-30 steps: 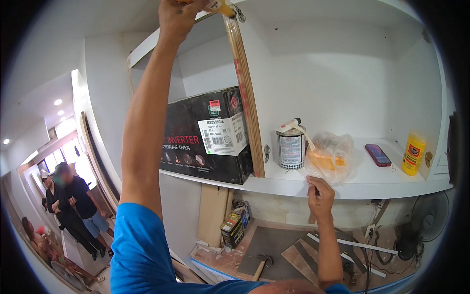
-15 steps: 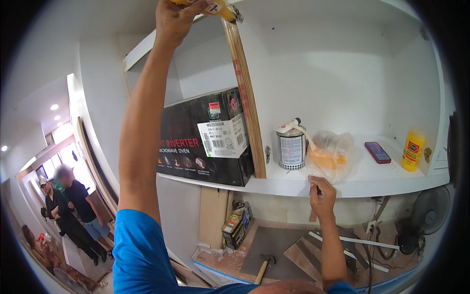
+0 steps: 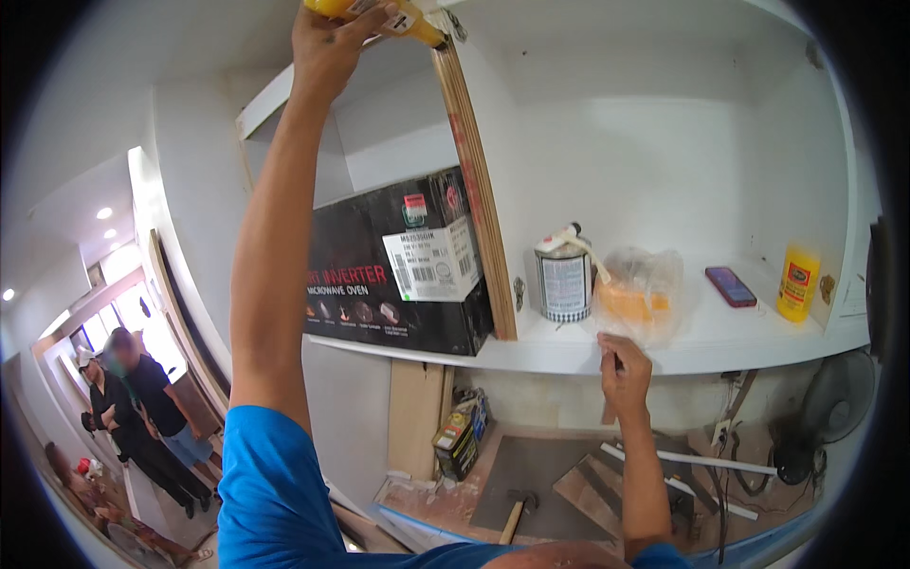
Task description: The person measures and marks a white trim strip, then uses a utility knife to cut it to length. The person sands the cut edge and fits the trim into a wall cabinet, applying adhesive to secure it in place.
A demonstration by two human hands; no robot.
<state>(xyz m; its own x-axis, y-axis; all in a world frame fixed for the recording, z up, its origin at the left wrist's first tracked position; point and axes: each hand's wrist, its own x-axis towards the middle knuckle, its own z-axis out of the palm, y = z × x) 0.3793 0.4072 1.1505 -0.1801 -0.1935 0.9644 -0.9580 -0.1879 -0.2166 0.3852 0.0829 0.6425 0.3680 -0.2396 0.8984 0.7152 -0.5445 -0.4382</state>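
Observation:
My left hand (image 3: 332, 47) is raised at the top and closed around a yellow squeeze bottle (image 3: 409, 21). The bottle is tilted, its dark tip at the upper end of the bare plywood front edge (image 3: 471, 171) of a cabinet divider. A metal hinge (image 3: 456, 26) sits beside that tip. Lower down, my right hand (image 3: 626, 379) is near the front edge of the white shelf (image 3: 559, 353), fingers pinched together; what they hold, if anything, cannot be made out. Behind it on the shelf are a paint can (image 3: 563, 283) and a clear plastic bag (image 3: 645, 294) with something orange inside.
A boxed microwave oven (image 3: 398, 270) fills the left compartment. A phone (image 3: 730, 286) and another yellow bottle (image 3: 798, 283) are on the shelf's right. Below, a hammer (image 3: 515, 517), board offcuts (image 3: 588, 488) and a fan (image 3: 839, 398) occupy the counter. Two people (image 3: 156, 389) stand far left.
My left hand and the yellow bottle have shifted slightly left and down, with the tip still by the plywood edge. My right hand has barely moved.

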